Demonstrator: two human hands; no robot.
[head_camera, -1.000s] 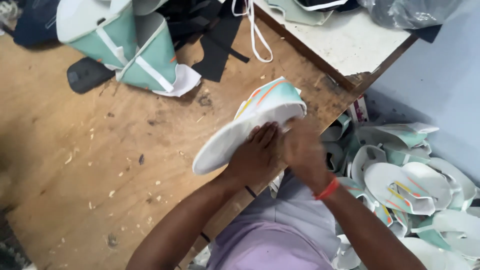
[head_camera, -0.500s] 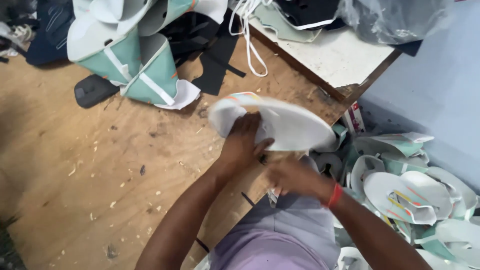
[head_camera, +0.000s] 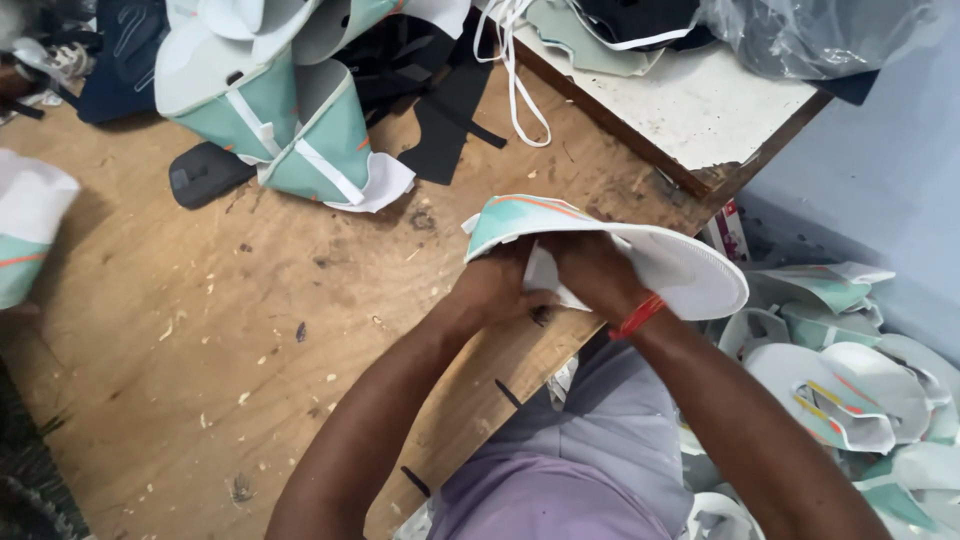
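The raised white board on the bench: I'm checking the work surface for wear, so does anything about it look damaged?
Yes. The white board is chipped at its near corner, bare wood showing, beside the shoe upper that both hands, left and right, hold.

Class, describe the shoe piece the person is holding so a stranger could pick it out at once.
Start at the wooden workbench and go to its near right edge. There the left hand and right hand grip a white and mint shoe upper. Unlike the heaped pieces behind, it alone is held up.
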